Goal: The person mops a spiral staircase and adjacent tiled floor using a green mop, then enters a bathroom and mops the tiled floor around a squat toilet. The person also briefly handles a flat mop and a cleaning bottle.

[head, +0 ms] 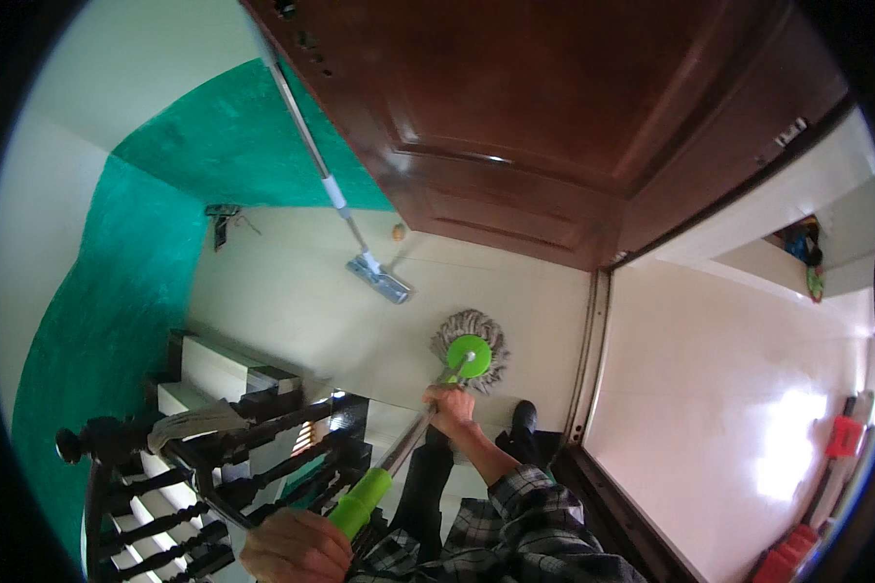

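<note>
A round string mop with a green disc [469, 355] and grey strands rests on the pale tiled floor. Its pole runs down to the lower left of the view. My right hand [452, 409], in a plaid sleeve, is closed around the metal pole just above the mop head. Farther up the pole, my left hand [297, 545] grips the end part by the bright green sleeve [361, 503]. A flat mop [379, 279] with a grey head stands on the floor beyond, its metal pole leaning up towards the wall and door edge.
A brown panelled door [510, 131] stands ajar at the top. On the left are a dark balustrade [168, 481] with a grey cloth [197, 423] over it, stairs [215, 364] and a green and white wall. A threshold [594, 350] divides off the shiny floor at right. My dark shoe [525, 417] is near it.
</note>
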`<state>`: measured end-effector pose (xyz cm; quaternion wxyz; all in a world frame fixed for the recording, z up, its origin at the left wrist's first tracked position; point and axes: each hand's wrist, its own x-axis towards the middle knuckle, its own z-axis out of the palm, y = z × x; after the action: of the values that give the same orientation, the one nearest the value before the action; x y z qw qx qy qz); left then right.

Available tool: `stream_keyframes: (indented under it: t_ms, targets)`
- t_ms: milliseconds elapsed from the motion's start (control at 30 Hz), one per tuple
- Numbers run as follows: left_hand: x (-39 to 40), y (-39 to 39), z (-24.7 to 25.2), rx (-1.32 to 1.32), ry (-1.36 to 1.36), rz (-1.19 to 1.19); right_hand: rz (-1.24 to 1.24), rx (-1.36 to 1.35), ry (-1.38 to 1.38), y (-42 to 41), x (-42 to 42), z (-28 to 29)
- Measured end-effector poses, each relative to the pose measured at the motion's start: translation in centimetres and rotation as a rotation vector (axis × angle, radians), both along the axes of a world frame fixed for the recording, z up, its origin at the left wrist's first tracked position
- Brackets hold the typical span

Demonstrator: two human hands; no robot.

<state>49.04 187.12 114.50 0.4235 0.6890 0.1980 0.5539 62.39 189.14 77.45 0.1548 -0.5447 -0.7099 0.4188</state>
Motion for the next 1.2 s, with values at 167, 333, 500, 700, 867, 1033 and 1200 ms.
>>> stream_keyframes:
  t_ms: [167, 333, 500, 700, 867, 1033, 1200]
  targets:
    - [-0.8, -0.8, -2.5, 0.085, 0.007, 0.243, -0.004, 0.138, -0.025, 4.0, -2.5, -2.8]
    - [1.4, 1.0, -8.2, 0.146, 0.053, 0.443, -0.149, 0.284, 0.188, 13.6, -5.6, -8.3]
    - [0.6, 3.0, -11.1, 0.121, 0.117, 0.435, -0.042, 0.237, 0.234, 18.7, -6.8, -10.8]
    - [-1.0, 0.4, -7.7, 0.003, 0.187, 0.365, -0.145, 0.345, 0.116, 12.2, -3.6, -6.5]
    - [-5.1, -0.8, -4.9, -0.317, 0.036, 0.257, -0.252, 0.326, -0.038, 6.3, 0.3, -4.5]
    - [-3.1, 0.1, -6.5, -0.395, 0.026, 0.371, -0.338, 0.393, -0.085, 9.1, 2.3, -6.7]
    - [-0.3, 2.7, -10.7, -0.116, 0.121, 0.218, -0.332, 0.336, -0.034, 16.3, 3.5, -10.9]
